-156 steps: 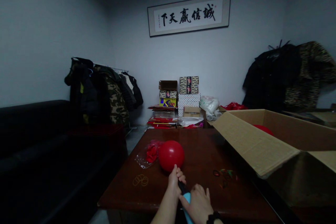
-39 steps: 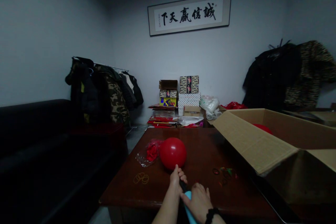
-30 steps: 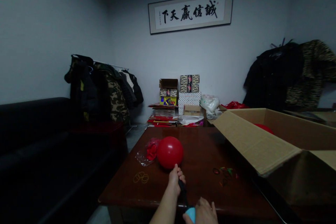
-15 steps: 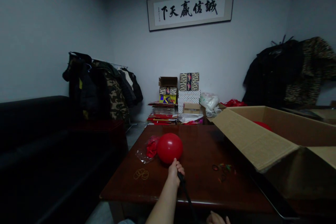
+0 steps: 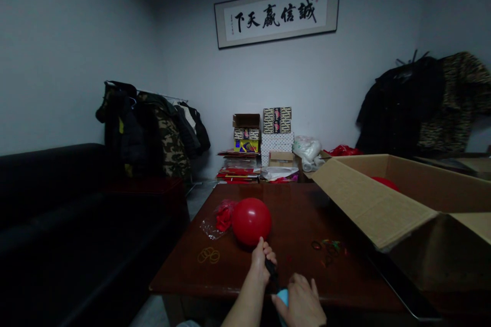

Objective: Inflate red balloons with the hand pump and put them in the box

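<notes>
A round, inflated red balloon (image 5: 251, 222) sits just above the table, its neck pinched in my left hand (image 5: 262, 261). The same closed hand grips the black nozzle (image 5: 270, 269) that leads down from the balloon. Below it, my right hand (image 5: 303, 300) is wrapped over a light blue hand pump (image 5: 283, 297), most of which is hidden by the palm and the frame's bottom edge. To the left of the balloon lies a clear plastic bag (image 5: 224, 216) with red balloons in it. Nearer me are several yellow rubber bands (image 5: 208, 255).
The brown wooden table (image 5: 184, 276) spans the front. On its right stands an open cardboard box (image 5: 378, 199) with something red inside. Small coloured bands (image 5: 330, 248) lie before it. A black sofa (image 5: 49, 214) is at the left; stacked boxes (image 5: 276, 138) stand beyond.
My right hand has risen from the bottom edge, and the blue pump now shows beneath it. The balloon looks slightly bigger and, with my left hand, sits a little further right and lower.
</notes>
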The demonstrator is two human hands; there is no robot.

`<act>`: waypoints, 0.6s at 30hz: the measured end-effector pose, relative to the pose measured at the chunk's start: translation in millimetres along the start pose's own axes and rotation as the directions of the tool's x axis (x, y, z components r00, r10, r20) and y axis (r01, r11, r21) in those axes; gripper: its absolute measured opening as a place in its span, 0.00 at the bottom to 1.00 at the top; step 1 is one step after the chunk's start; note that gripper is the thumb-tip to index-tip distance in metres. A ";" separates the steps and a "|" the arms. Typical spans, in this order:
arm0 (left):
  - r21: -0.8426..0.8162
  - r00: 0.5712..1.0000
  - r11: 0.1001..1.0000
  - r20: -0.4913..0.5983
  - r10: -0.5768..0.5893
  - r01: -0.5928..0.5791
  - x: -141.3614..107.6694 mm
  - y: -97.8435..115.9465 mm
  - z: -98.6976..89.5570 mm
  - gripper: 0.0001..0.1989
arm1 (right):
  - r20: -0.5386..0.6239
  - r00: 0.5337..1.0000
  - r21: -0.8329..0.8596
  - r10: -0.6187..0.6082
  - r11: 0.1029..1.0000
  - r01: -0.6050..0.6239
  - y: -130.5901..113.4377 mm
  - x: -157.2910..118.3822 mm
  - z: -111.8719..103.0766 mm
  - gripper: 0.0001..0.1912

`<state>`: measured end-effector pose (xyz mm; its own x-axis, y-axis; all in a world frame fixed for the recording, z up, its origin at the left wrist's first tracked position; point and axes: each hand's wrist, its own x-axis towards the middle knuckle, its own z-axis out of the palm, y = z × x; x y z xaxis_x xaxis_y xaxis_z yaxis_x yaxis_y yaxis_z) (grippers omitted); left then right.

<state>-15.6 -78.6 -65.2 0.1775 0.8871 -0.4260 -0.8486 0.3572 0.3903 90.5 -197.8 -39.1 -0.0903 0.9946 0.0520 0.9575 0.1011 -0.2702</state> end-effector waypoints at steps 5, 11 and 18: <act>0.043 1.000 0.999 0.018 0.026 -0.026 -7.6 -3.8 0.3 0.18 | -0.038 0.999 0.007 0.026 1.000 -0.026 -12.1 13.4 -5.8 0.27; 0.081 0.994 0.991 0.001 0.110 -0.110 -8.1 -6.5 -0.9 0.15 | 0.058 0.998 0.027 0.036 0.999 -0.037 -7.8 15.0 3.7 0.31; 0.083 0.997 0.997 -0.072 0.006 -0.001 9.0 8.5 1.4 0.18 | 0.005 0.999 -0.079 0.040 0.996 -0.040 7.0 -9.0 32.5 0.23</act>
<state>-20.6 -67.2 -64.6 0.1356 0.8661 -0.4812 -0.8046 0.3796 0.4565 89.0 -205.2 -72.6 -0.0529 0.9979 0.0368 0.9791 0.0590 -0.1948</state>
